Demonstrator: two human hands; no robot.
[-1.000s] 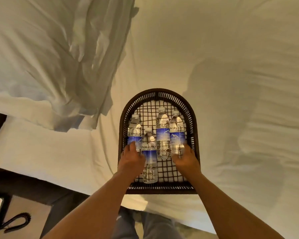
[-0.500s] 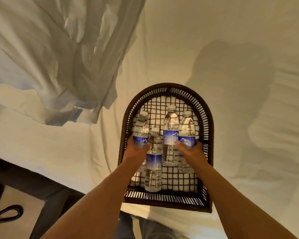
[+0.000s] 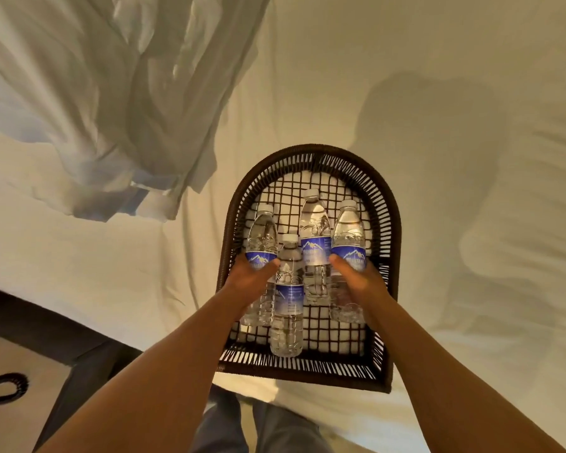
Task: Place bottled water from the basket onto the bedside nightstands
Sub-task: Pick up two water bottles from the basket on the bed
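On the white bed (image 3: pixel 406 76), my left hand (image 3: pixel 249 282) and right hand (image 3: pixel 356 282) each grip a bottle in the basket (image 3: pixel 311 152).

Basket (image 3: pixel 311 152), perhaps linen (image 3: pixel 111 109), on bed (image 3: pixel 340 76)

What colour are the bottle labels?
Blue with a white mountain graphic, clearest on the right-hand bottle in the head view.

The basket (image 3: pixel 311 155) rests on the bed (image 3: pixel 406 76), near its front edge. Four water bottles lie in the basket, side by side. The left hand (image 3: pixel 250 279) grips the leftmost bottle (image 3: pixel 261 237); the right hand (image 3: pixel 356 279) grips the rightmost bottle (image 3: pixel 348 233). A crumpled sheet (image 3: pixel 111 103) lies left of the basket.
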